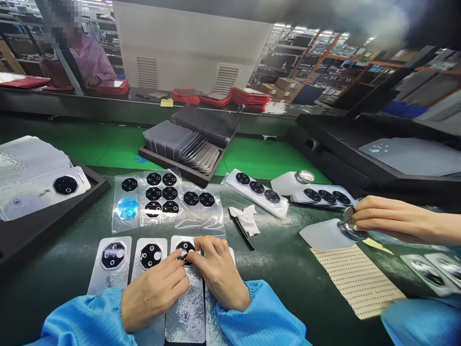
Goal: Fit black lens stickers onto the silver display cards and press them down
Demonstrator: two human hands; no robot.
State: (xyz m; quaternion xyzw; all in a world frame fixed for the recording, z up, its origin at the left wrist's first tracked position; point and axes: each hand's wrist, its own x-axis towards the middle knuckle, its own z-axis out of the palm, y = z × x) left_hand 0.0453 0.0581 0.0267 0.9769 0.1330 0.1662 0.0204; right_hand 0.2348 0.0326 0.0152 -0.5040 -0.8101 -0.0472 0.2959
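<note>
Two hands, left (153,293), right (218,274), pinch black plate (185,251) on silver card (182,307); print unreadable.

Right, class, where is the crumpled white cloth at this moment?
In the head view, the white cloth lies partly over a black pen-like tool, right of the clear sheets of black octagons and above the person's right hand.

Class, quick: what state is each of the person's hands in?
Left hand: closed, fingertips at the black octagonal piece on the card.
Right hand: closed at it too; holding cannot be told.
</note>
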